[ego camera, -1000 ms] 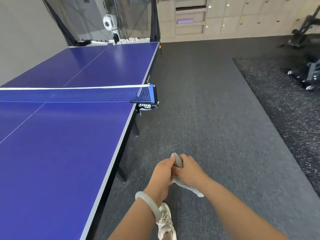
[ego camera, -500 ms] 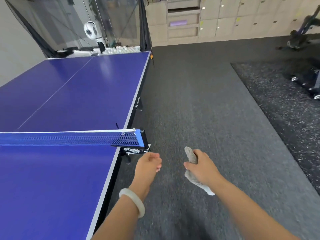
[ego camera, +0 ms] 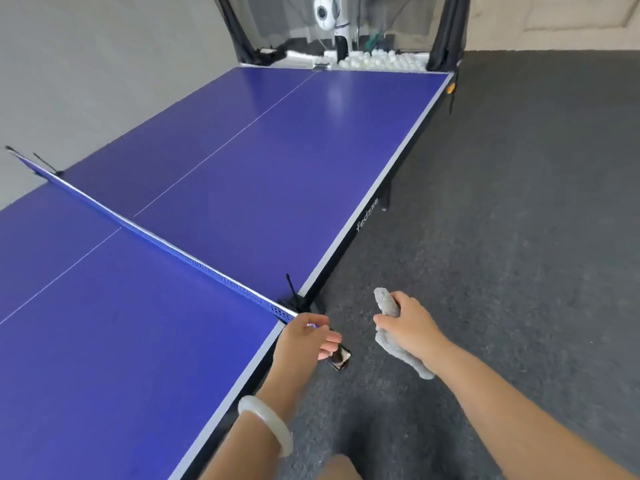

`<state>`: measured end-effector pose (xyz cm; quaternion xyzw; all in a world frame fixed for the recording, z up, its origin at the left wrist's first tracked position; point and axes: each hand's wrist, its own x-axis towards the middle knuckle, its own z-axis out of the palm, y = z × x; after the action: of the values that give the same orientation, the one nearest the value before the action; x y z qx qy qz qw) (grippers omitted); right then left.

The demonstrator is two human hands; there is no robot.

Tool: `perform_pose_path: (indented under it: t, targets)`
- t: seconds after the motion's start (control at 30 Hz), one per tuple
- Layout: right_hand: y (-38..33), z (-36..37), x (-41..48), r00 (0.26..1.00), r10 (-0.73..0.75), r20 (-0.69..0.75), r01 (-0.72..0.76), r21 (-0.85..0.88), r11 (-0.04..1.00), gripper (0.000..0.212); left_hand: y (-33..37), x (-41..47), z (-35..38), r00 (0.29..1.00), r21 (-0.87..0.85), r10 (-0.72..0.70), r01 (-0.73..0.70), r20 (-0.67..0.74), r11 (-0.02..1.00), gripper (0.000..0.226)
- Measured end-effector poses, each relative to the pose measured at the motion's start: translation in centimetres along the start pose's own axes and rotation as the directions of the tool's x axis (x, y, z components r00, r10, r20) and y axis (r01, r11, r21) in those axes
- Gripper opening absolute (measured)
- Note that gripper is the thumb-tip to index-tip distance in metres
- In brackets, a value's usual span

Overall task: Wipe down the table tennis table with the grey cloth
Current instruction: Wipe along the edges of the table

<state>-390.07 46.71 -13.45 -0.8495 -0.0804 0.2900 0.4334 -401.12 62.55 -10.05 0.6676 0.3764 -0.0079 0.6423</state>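
A person's right grip (ego camera: 408,327) is clutching the bunched grey cloth (ego camera: 386,304) in the air above the carpet (ego camera: 519,202), just beside the blue table (ego camera: 242,174) and off its surface. The left grip (ego camera: 304,337), fingers loosely curled and holding nothing, is hovering at the table's edge by the near end of the net (ego camera: 156,242). By the look of it, wiping is not under way; whether any part is already clean cannot be told. The net is standing across the middle, likely forcing each half to be wiped separately. A ball machine (ego camera: 327,12) and white balls (ego camera: 381,60) are crowding the far end.
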Motion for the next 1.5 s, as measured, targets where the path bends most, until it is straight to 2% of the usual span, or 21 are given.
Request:
perform_pose_path:
  t: [0.13,0.27,0.33,0.4,0.5,0.6,0.7,0.73,0.8,0.83,0.9,1.0,1.07,1.13,1.3,1.5]
  targets:
    - [-2.0,1.8,5.4,0.994,-0.015,0.11,0.02,-0.047,0.999,0.012,2.6,3.6,-2.1,0.994,0.064,0.061,-0.055,-0.094,0.996,0.016]
    - [-2.7,3.2,9.9,0.99,0.06,0.128,-0.06,-0.006,0.998,0.013,6.1,10.6,-4.6,0.987,0.286,0.139,-0.111,-0.082,0.952,0.019]
    - [-2.7,4.1,12.0,0.981,0.14,0.134,-0.147,0.038,0.988,0.011,7.7,14.8,-5.2,0.991,0.42,0.131,-0.104,-0.036,0.902,0.018]
    - [-2.6,5.3,13.8,0.961,0.232,0.152,-0.254,0.144,0.957,0.019,8.7,19.1,-5.1,0.992,0.614,0.123,-0.109,0.02,0.782,0.016]
    - [-2.6,7.4,16.7,0.911,0.37,0.184,-0.413,0.419,0.808,0.039,8.8,24.3,-3.6,0.991,0.842,0.079,-0.134,0.109,0.522,0.026]
    - [-3.2,9.8,19.8,0.879,0.427,0.211,-0.463,0.593,0.659,0.05,7.4,28.3,-1.3,0.973,0.913,0.074,-0.229,0.217,0.337,0.032]
    - [-3.9,12.5,22.3,0.897,0.311,0.314,-0.424,0.812,0.402,0.064,5.6,31.6,0.4,0.942,0.914,0.111,-0.333,0.315,0.23,0.036]
    - [-3.8,13.5,22.6,0.903,0.257,0.345,-0.421,0.831,0.363,0.071,5.1,32.6,0.6,0.934,0.91,0.127,-0.355,0.335,0.212,0.038]
    - [-3.1,15.3,22.5,0.906,0.19,0.378,-0.422,0.788,0.448,0.085,4.4,34.8,0.8,0.91,0.903,0.175,-0.403,0.377,0.149,0.043]
    - [-2.6,15.9,22.1,0.907,0.178,0.381,-0.416,0.751,0.513,0.086,4.2,35.9,0.8,0.896,0.899,0.201,-0.423,0.396,0.116,0.045]
    - [-1.6,17.3,21.9,0.924,0.16,0.347,-0.368,0.694,0.62,0.073,4.3,37.9,1.1,0.863,0.885,0.26,-0.462,0.433,0.062,0.05]
    - [-0.7,19.3,22.2,0.911,0.131,0.391,-0.394,0.73,0.558,0.068,3.9,39.9,1.6,0.791,0.844,0.326,-0.534,0.518,-0.047,0.055]
    - [-1.0,20.3,22.5,0.918,0.135,0.374,-0.391,0.791,0.471,0.069,3.2,40.4,1.5,0.755,0.818,0.358,-0.573,0.55,-0.047,0.054]
    - [-1.1,21.2,22.7,0.937,0.164,0.307,-0.348,0.846,0.404,0.081,2.7,40.7,1.1,0.739,0.801,0.397,-0.599,0.545,0.014,0.052]
    - [-1.4,22.8,23.2,0.965,0.225,0.131,-0.227,0.847,0.48,0.102,2.1,41.5,0.6,0.727,0.775,0.447,-0.623,0.522,0.109,0.049]
    - [-1.0,21.5,25.8,0.975,0.198,-0.103,-0.035,0.804,0.593,0.102,1.7,41.8,0.6,0.73,0.764,0.471,-0.624,0.495,0.165,0.048]
